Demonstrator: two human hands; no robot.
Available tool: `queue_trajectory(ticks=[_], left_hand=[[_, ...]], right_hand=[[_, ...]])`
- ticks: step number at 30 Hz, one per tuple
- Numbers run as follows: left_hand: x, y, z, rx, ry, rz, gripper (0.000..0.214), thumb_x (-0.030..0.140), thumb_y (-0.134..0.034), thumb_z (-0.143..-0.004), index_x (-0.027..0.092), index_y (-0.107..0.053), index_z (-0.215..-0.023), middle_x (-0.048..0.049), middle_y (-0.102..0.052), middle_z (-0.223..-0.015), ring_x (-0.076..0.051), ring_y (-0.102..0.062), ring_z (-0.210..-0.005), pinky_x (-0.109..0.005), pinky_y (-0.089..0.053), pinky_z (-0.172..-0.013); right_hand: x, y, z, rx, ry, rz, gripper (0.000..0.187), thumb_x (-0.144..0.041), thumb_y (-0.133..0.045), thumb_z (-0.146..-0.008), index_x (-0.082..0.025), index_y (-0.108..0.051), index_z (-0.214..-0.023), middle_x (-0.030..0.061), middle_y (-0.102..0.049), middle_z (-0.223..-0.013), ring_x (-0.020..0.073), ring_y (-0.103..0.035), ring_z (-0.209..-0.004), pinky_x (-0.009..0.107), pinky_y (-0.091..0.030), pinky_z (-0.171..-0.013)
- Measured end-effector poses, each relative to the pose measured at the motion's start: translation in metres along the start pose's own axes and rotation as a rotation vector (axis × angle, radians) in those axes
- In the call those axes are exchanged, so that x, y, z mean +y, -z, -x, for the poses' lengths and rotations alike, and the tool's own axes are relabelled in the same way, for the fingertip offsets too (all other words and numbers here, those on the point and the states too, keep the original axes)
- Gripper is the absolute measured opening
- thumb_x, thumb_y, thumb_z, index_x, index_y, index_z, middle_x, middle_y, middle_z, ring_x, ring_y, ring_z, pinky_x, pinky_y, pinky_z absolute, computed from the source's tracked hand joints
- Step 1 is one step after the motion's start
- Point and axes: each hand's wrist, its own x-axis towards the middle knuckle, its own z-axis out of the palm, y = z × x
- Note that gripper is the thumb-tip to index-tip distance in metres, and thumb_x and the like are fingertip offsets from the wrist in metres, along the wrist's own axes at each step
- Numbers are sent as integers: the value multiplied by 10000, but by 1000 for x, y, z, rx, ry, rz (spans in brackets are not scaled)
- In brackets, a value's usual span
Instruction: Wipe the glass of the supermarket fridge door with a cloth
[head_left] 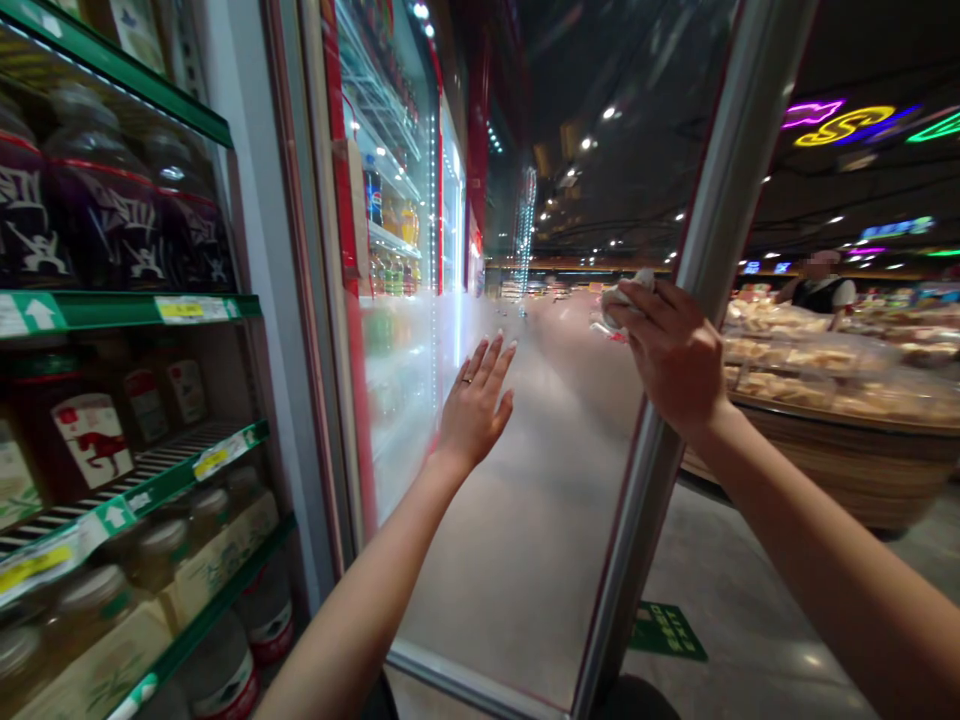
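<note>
A metal-framed glass door (517, 560) stands ajar in front of me, its lower pane fogged. My left hand (480, 395), with a ring on one finger, is spread with straight fingers at the middle of the pane; whether it touches the glass I cannot tell. Near the right-hand metal frame (660, 470), my right hand (675, 355) presses a crumpled pale cloth (619, 305) at the glass. Its fingers are bent over the cloth.
Shelves on the left hold dark purple bottles (112, 200) and jars (90, 440). Behind the glass, red drink coolers (390, 200) line the aisle. To the right are a round food display (847, 400) and a distant person (821, 285). A green floor sign (667, 632) lies beyond the door.
</note>
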Motion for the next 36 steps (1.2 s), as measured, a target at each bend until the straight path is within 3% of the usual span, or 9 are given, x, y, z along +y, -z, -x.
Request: queue_trajectory(ticks=[4, 8, 15, 20, 26, 32, 36], left_hand=[[-8, -1, 8, 3, 28, -44, 710, 245, -459, -1109, 236, -177, -1761, -88, -249, -1833, -237, -145, -1723, -473, -300, -1389], [-17, -1, 15, -34, 36, -74, 799, 292, -506, -1114, 247, -59, -1774, -104, -246, -1832, -246, -149, -1720, -479, -324, -1377], [-23, -3, 18, -86, 25, -111, 868, 380, -534, -1119, 249, 22, -1773, -115, -230, -1834, -246, -144, -1719, -471, -317, -1377], [-24, -3, 18, -95, 29, -117, 895, 373, -528, -1122, 272, 84, -1766, -104, -225, -1837, -239, -164, -1718, -457, -316, -1375], [-22, -6, 19, -93, 41, -109, 923, 348, -518, -1122, 281, 156, -1749, -93, -229, -1838, -241, -172, -1719, -463, -308, -1376], [-19, -5, 19, -87, 53, -96, 914, 334, -501, -1125, 288, 167, -1747, -88, -237, -1836, -248, -180, -1719, -483, -301, -1380], [-20, -3, 19, -104, 50, -87, 899, 347, -487, -1127, 287, 161, -1749, -80, -217, -1841, -252, -178, -1719, -483, -304, -1379]], right_hand=[[-23, -13, -13, -44, 15, -100, 413, -175, -499, -1091, -256, -693, -1447, 102, -725, -1490, 325, -614, -1460, 544, -553, -1206], [-36, -18, -2, -52, 52, -141, 460, -160, -526, -1077, -286, -657, -1500, 78, -727, -1489, 326, -617, -1460, 545, -551, -1214], [-38, -27, -17, 113, -95, -107, 464, -194, -532, -1086, -377, -663, -1491, 32, -728, -1488, 314, -628, -1445, 574, -534, -1237], [-51, -30, -12, -6, -54, -186, 486, -160, -523, -1084, -373, -649, -1502, 15, -728, -1492, 279, -624, -1458, 537, -540, -1246], [-44, -32, -20, 94, -108, -149, 516, -154, -550, -1070, -397, -646, -1515, 22, -719, -1502, 305, -610, -1468, 573, -508, -1272], [-67, -38, -24, -40, -47, -163, 529, -144, -508, -1080, -385, -620, -1538, 31, -709, -1517, 309, -599, -1489, 574, -541, -1259], [-66, -33, -13, -8, -62, -105, 524, -141, -543, -1068, -362, -626, -1536, 38, -719, -1503, 328, -647, -1433, 586, -570, -1229]])
